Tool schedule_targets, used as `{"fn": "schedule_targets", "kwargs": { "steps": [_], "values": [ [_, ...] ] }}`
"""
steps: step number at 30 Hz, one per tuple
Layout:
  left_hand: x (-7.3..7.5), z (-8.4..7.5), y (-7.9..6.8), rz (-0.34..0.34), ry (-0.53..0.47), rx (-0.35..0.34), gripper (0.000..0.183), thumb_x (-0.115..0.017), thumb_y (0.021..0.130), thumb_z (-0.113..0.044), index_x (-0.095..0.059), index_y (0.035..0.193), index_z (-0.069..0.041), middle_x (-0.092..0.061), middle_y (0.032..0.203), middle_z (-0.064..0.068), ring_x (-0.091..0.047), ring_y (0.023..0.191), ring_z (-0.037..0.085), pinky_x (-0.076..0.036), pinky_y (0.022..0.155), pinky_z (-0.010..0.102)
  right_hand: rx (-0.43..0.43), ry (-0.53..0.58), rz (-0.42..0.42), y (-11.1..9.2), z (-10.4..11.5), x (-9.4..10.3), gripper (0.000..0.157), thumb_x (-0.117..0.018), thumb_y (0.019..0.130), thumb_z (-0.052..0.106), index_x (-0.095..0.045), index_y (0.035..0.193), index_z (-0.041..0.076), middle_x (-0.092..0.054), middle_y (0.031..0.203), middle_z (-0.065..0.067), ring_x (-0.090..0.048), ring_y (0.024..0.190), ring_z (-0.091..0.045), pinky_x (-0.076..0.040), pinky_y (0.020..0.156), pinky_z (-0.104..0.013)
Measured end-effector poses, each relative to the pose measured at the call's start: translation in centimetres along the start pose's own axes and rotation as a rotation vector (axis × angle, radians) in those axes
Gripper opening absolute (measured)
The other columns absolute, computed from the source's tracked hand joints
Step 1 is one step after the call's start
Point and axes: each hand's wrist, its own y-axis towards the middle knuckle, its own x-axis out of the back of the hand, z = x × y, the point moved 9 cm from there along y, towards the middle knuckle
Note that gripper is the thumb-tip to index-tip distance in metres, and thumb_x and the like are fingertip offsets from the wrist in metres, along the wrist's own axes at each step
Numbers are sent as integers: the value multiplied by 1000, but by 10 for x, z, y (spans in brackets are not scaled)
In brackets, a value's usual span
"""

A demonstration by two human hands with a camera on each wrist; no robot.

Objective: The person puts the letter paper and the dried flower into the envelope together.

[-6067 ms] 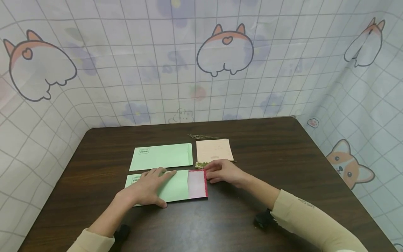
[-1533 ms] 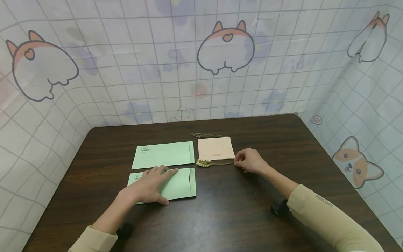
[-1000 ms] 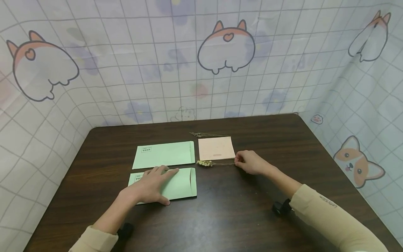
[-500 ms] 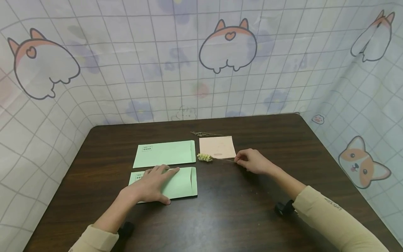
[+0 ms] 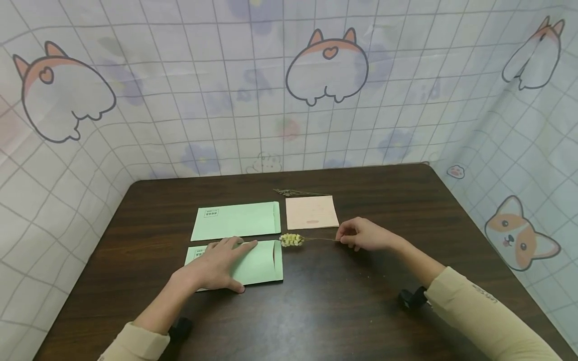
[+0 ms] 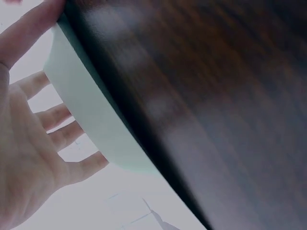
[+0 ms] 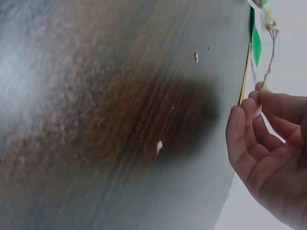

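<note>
The right hand pinches the thin stem of a dried sprig with a pale yellow flower head between thumb and fingertips. The flower head points left, by the right end of the nearer of 2 oblong light green paper envelopes; whether they touch, I cannot tell. The left hand, fingers spread, rests across that envelope. The 2nd envelope lies just beyond, beside a squarish beige card. A thin grey-green dried sprig lies along the card's far edge on the dark brown wood-grain worktop.
</note>
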Motion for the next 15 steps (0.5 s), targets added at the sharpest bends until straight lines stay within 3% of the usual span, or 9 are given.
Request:
{"fn": "schedule_targets", "kwargs": {
  "steps": [15],
  "values": [
    [2, -1, -2, -14, 3, -28, 105, -92, 73, -43, -39, 159, -15, -47, 144, 12, -46, 133, 33, -37, 100, 65, 38, -10, 140, 6, 16, -20, 12, -58, 104, 4, -70, 104, 1, -62, 85, -7, -59, 74, -21, -56, 69, -36]
  ]
}}
